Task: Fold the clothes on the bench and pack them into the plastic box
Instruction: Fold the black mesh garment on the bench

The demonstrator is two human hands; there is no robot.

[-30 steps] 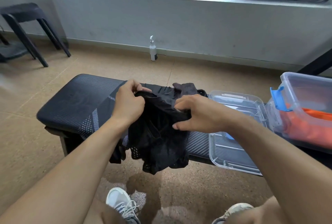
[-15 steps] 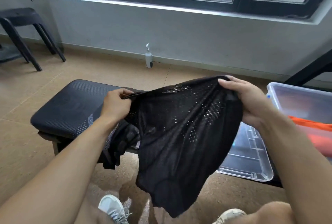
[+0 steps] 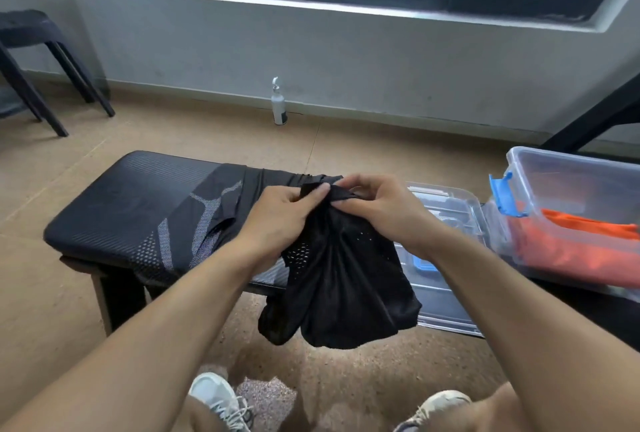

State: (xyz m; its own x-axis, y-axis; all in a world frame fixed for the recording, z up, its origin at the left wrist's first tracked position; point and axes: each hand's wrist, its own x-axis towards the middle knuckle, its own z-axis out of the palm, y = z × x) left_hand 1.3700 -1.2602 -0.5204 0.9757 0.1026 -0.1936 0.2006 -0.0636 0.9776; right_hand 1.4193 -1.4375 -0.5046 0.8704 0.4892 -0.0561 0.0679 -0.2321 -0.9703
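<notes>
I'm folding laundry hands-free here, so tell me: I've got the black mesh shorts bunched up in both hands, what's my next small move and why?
Probably draw the left hand and right hand apart along the edge they pinch, so the black mesh shorts spread flat; they hang bunched over the bench edge, too crumpled to fold.

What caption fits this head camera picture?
Both hands, left hand and right hand, pinch a black mesh garment above the bench.
</notes>
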